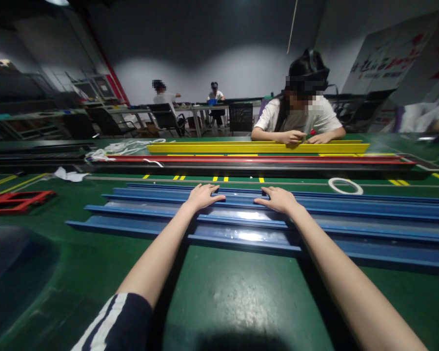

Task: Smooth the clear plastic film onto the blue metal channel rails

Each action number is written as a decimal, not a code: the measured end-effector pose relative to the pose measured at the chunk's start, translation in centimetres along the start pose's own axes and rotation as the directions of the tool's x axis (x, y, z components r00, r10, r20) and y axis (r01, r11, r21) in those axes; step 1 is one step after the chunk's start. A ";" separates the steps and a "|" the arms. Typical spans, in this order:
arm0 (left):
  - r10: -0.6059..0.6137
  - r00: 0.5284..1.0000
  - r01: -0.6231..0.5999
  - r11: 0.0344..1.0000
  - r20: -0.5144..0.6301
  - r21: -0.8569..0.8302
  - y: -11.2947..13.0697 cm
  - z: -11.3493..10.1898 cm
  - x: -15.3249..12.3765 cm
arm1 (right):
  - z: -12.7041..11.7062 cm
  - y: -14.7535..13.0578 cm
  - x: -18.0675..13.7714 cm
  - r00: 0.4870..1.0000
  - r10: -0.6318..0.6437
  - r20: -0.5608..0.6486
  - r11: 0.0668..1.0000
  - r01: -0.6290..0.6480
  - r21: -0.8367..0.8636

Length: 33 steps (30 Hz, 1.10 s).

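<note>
Blue channel rails (249, 214) lie side by side across the green table (237, 297), their left ends stepped, the nearest reaching farthest left; their right ends run past the edge of view. The left hand (202, 197) and right hand (278, 200) are over the farther rails, palms down, fingers extended and thumbs apart, well open; neither visibly grips anything, and whether the fingertips press on the blue edges I cannot tell; a stretch of rail shows between the hands. Green tabletop lies between the forearms, from the front rail toward the wearer; behind the rearmost rail only a narrow green strip separates it from the red and black rails (258, 161); a white ring (346, 193) sits just beyond the blue rails, right of the right hand; a red frame (18, 202) lies well left, apart from the rail ends.
</note>
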<state>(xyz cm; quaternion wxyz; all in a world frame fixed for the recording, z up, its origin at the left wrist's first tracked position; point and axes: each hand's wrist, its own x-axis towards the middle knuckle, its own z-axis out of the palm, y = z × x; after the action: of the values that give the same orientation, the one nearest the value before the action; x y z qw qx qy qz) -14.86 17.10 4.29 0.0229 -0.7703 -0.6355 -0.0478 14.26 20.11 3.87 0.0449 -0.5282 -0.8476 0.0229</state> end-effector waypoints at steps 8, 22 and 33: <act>-0.012 0.987 0.018 0.999 -0.157 0.035 0.0 1.0 -0.4 | 0.6 0.4 -0.1 0.991 -0.020 -0.134 0.993 0.004 -0.121; 0.108 0.887 -0.025 0.982 -0.450 0.187 1.1 -1.6 -2.8 | -0.4 0.4 -2.8 0.880 -0.107 -0.463 0.987 0.040 -0.154; 0.314 0.663 -0.084 0.933 -0.680 0.350 3.5 -5.1 -7.5 | -2.8 1.7 -7.1 0.613 -0.374 -0.697 0.918 0.135 -0.373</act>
<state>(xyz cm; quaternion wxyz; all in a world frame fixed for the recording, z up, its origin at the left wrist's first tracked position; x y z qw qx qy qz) -13.07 8.57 8.72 0.3895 -0.7414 -0.4846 -0.2525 19.16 14.45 6.12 0.3202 -0.3624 -0.8118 -0.3272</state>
